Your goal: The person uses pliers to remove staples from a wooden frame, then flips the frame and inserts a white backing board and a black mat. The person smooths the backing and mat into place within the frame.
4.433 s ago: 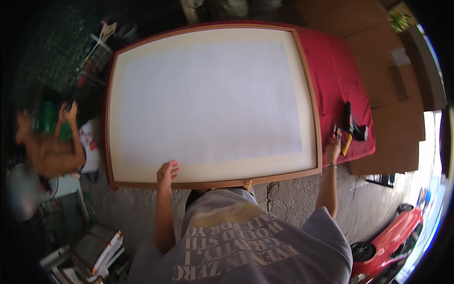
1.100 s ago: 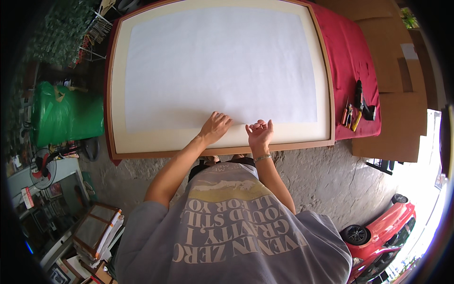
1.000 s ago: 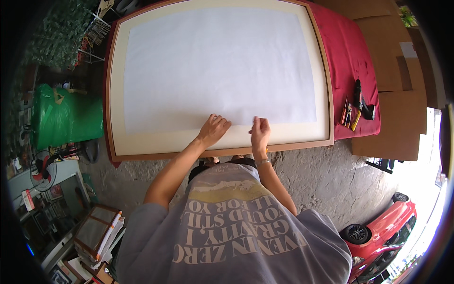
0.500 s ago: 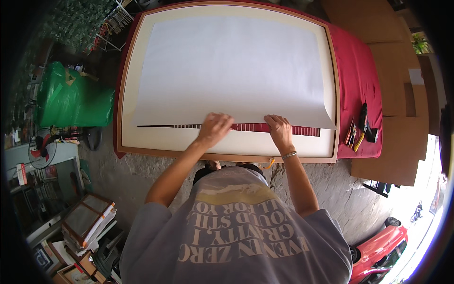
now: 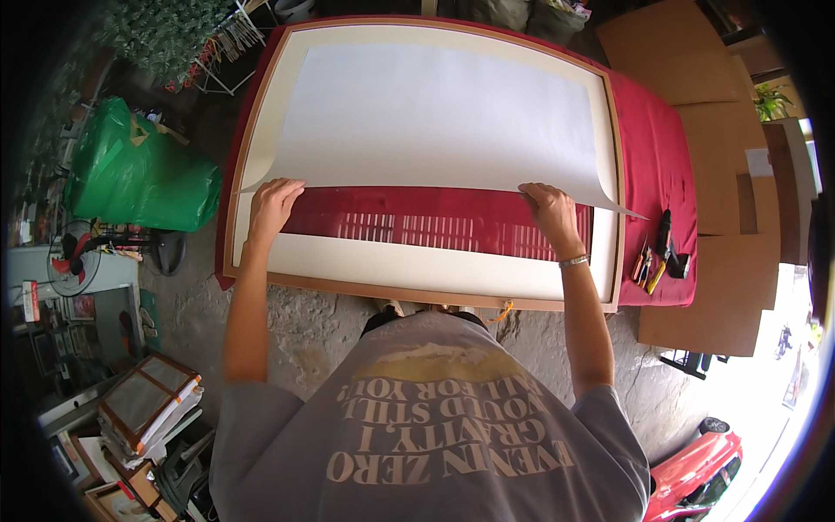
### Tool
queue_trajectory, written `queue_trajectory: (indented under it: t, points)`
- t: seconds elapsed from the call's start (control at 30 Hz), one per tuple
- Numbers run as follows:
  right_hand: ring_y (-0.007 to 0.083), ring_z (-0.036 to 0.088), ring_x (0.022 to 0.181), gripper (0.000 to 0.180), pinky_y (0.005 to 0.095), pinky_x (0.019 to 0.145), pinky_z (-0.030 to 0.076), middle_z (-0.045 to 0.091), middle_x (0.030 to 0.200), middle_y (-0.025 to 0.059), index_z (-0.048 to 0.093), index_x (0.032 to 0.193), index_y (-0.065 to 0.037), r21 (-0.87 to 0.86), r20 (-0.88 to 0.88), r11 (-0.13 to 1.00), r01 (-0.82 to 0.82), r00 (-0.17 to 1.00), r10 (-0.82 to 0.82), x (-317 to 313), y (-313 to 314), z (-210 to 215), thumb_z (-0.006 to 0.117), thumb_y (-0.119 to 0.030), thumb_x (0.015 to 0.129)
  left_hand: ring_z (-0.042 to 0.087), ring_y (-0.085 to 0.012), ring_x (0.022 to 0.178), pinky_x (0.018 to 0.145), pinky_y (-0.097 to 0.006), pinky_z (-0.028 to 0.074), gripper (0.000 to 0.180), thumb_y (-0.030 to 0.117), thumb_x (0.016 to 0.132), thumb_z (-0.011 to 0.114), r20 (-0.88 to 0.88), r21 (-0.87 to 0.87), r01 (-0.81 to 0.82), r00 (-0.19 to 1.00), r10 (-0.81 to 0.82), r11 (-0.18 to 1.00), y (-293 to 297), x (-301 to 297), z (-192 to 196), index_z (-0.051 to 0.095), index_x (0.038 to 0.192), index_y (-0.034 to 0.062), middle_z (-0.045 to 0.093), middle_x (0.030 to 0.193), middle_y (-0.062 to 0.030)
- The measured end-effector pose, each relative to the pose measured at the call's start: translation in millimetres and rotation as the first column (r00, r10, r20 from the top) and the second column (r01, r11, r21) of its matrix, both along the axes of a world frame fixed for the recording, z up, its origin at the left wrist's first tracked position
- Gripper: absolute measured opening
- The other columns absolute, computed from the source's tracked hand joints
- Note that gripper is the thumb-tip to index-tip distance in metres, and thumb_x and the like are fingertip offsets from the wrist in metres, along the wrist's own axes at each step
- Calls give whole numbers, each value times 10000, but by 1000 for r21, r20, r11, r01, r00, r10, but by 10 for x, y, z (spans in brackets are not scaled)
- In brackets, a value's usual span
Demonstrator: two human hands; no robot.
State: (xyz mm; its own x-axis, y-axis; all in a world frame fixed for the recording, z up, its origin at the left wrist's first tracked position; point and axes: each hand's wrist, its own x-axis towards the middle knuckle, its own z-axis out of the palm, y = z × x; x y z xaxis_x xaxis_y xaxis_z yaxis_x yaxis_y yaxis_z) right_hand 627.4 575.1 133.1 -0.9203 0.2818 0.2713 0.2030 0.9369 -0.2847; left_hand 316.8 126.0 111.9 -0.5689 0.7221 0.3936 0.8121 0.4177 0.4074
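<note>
Fingers of our left hand [image 5: 271,204] pinch the white sheet's [image 5: 435,117] near edge at nine o'clock; our right hand [image 5: 550,209] grips it at three o'clock, lifting it off the wooden frame [image 5: 417,291] on the red cloth [image 5: 665,165].

Likely framing workshop: stacked frames [image 5: 143,409], hand tools [image 5: 657,257], cardboard sheets [image 5: 709,96].

A large wooden frame [image 5: 557,304] with a cream mat lies on a red-covered table [image 5: 665,174]. The left hand [image 5: 274,204] and right hand [image 5: 548,204] each grip the near edge of a white sheet [image 5: 435,113], lifted to show red beneath. Hand tools [image 5: 657,257] lie at three o'clock, a green bag [image 5: 139,174] at nine.
</note>
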Motion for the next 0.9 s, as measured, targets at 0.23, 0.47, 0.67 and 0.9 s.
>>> queue_trajectory:
  t: [0.23,0.47,0.67,0.9]
  points:
    - [328,715,808,99,444,734,556,737,856,114,717,995,-85,-110,102,994,20,995,-9,10,242,214,706,-129,907,706,-304,835,746,-404,537,96,59,903,713,14,18,66,998,-67,998,222,-276,351,757,972,10,744,899,-134]
    - [383,693,787,88,466,684,529,697,820,171,675,954,-92,-93,97,990,101,991,-92,-38,483,731,679,-179,941,728,-298,817,715,-387,561,94,84,912,722,-42,65,135,990,-133,989,472,-561,994,768,973,28,755,896,-115]
    - [325,723,756,151,420,627,537,710,800,157,714,1070,-104,73,-66,982,175,983,-170,-256,695,1865,660,-201,969,741,-225,948,853,-318,556,194,156,963,678,-106,37,132,986,-127,991,593,-1005,2157,769,1078,29,770,1032,-131]
    - [155,692,897,280,331,817,529,739,969,109,702,1208,-58,165,-194,939,301,944,-268,24,628,3512,645,-242,1004,663,-129,1091,1009,-276,473,263,172,973,699,-149,64,125,982,-115,990,116,-1271,3880,741,1173,6,754,1142,-55]
